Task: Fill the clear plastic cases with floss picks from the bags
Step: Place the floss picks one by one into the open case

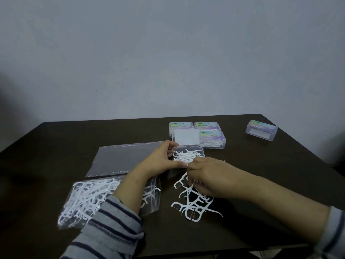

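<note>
White floss picks [192, 200]; dark brown table [56, 143]; grey navy-striped sleeve [112, 227].

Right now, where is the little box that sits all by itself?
In the head view, the lone closed case sits at the far right of the dark table, apart from the cluster of three closed cases to its left.

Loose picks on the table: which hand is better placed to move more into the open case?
Right. The right hand already pinches picks over the loose pile, just beside the open case; the left hand grips that case's side.
</note>
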